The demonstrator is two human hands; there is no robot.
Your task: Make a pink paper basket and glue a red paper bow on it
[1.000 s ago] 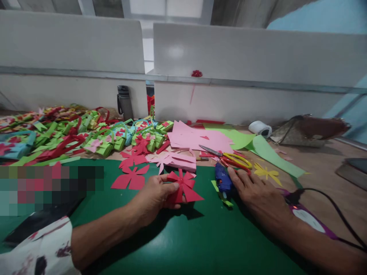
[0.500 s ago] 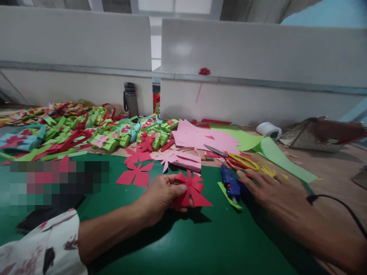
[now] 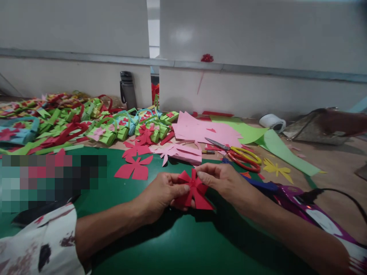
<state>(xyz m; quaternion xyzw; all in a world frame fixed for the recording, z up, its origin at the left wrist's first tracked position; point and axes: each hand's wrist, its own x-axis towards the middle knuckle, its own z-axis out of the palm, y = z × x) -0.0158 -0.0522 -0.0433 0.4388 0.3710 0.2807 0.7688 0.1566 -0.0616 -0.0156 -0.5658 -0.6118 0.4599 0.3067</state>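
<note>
My left hand (image 3: pixel 166 191) holds a red paper flower (image 3: pixel 190 196) between thumb and fingers, above the green mat (image 3: pixel 137 236). On the flower's upper right side, my right hand (image 3: pixel 220 179) pinches a petal. A layered, butterfly-like shape with a wider lower part makes up the flower. Left of it on the mat lie red paper cutouts (image 3: pixel 133 168). Beyond my hands sits a folded pink paper piece (image 3: pixel 186 154). A blue glue gun (image 3: pixel 262 185) is partly hidden behind my right hand and forearm.
Scissors (image 3: pixel 243 154) with yellow and red handles lie behind my right hand, near a yellow cutout (image 3: pixel 276 170). Pink sheets (image 3: pixel 200 128) and small green paper bags (image 3: pixel 109 133) spread across the back. A bottle (image 3: pixel 128 89) stands by the partition. A purple device (image 3: pixel 312 214) has a cable.
My right hand has come in from the right side and now grips the flower. My left hand has kept hold of it. The view has tilted down slightly.
</note>
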